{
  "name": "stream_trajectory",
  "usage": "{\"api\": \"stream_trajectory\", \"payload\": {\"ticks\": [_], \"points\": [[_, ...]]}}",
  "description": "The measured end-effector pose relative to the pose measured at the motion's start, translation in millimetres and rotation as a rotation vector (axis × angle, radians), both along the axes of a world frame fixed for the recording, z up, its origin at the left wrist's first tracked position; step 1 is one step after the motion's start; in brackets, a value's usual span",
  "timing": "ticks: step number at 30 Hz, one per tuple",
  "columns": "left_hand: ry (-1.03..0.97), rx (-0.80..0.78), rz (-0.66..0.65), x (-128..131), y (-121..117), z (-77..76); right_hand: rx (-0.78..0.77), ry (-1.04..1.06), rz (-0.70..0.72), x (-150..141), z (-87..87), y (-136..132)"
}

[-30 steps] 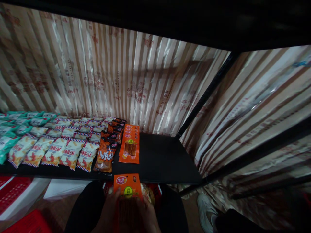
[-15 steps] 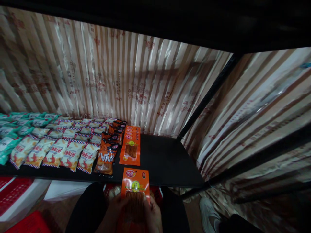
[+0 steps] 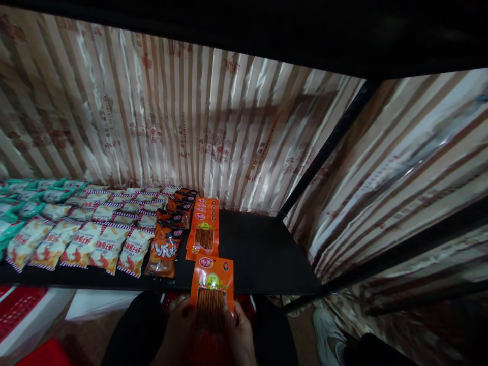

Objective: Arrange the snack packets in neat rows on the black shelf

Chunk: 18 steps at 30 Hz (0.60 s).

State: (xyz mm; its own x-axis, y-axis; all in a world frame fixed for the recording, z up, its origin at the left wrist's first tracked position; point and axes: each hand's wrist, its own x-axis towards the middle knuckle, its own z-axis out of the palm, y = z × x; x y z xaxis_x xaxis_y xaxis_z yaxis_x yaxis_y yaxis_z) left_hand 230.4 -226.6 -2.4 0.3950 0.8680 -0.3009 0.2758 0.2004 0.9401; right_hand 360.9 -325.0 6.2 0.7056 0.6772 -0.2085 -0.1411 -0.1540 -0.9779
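Note:
Between my two hands is an orange snack packet [image 3: 212, 292] with a clear window showing brown strips. My left hand [image 3: 180, 325] grips its left edge, and my right hand [image 3: 239, 330] pinches the right edge with the thumb in front. The packet's top reaches over the front edge of the black shelf [image 3: 263, 249]. Just behind it lies an overlapping row of matching orange packets [image 3: 204, 231]. Left of that row sits a column of darker orange bags [image 3: 163, 249]. The lower part of the held packet is in shadow.
Cream snack bags [image 3: 109, 246] and green bags [image 3: 11, 223] fill the shelf's left side in rows. A black post [image 3: 328, 147] rises at the right before a striped curtain [image 3: 213, 112]. Red crates [image 3: 23, 310] stand below at left. A shoe [image 3: 326, 335] shows lower right.
Both hands have moved the held packet slightly up and forward, so its top now comes close to the row behind. The view has shifted a little.

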Motion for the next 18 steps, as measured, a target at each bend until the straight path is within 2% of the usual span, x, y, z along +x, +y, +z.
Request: {"api": "stream_trajectory", "payload": {"ticks": [4,8,11,18], "points": [[-0.003,-0.003,0.013,2.8,5.1,10.9,-0.025,-0.092,0.014,7.3,-2.2,3.6],[-0.121,-0.084,0.042,7.7,10.7,22.6,-0.009,-0.156,-0.031,11.5,-0.7,10.4],[-0.199,-0.147,0.083,10.5,14.5,23.8,-0.02,-0.156,-0.041,13.6,2.7,16.2],[-0.231,-0.219,0.136,16.8,24.3,25.9,-0.093,-0.136,-0.005,23.5,3.8,31.4]]}}
